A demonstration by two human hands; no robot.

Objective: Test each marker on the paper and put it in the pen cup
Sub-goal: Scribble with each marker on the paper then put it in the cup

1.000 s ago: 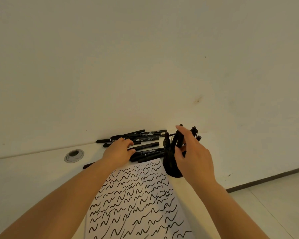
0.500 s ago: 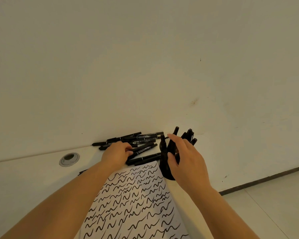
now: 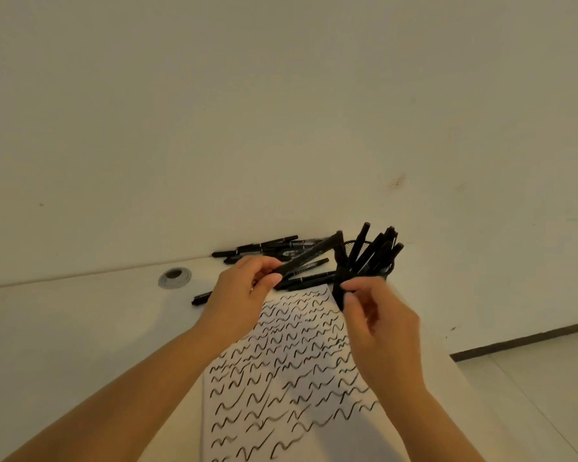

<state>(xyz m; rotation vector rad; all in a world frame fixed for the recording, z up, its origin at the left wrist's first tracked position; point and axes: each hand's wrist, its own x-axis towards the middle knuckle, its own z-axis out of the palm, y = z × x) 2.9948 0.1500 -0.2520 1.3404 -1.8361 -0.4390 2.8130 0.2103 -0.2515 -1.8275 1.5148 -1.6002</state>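
- The left hand [image 3: 237, 295] pinches a black marker [image 3: 309, 255], raised aslant above the counter [image 3: 64, 328].
- The right hand [image 3: 377, 321] hangs loosely curled, holding nothing, beside the pen cup [image 3: 342, 291].
- Marker labels are unreadable; the paper [image 3: 287, 378] bears only squiggles.

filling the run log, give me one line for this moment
left hand grips marker | right hand empty by pen cup | paper scribbled
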